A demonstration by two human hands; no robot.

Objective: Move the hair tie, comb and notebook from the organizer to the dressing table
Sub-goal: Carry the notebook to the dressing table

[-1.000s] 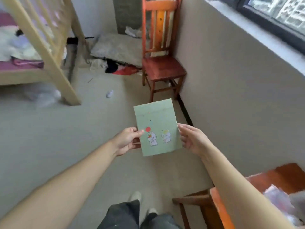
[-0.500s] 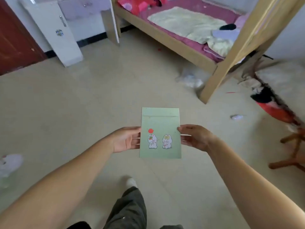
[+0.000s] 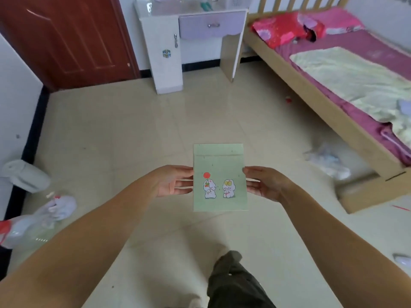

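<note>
I hold a pale green notebook (image 3: pixel 219 167) with two cartoon rabbits on its cover, flat in front of me above the floor. My left hand (image 3: pixel 172 182) grips its left edge and my right hand (image 3: pixel 264 183) grips its right edge. The white dressing table (image 3: pixel 164 36) with a lilac drawer stands straight ahead against the far wall, several steps away. Small items lie on its glossy top, too blurred to name. Neither the hair tie, the comb nor the organizer shows in this view.
A wooden bed (image 3: pixel 322 101) with pink bedding runs along the right. A red-brown door (image 3: pixel 66 38) is at the far left. Plastic bags and a bottle (image 3: pixel 33 221) lie on the floor at left, and a crumpled bag (image 3: pixel 327 161) lies by the bed. Tiled floor stretches between me and the table.
I have turned left, from the chair and wall, past the bed, to face the dressing table. The notebook has stayed in both hands throughout.
</note>
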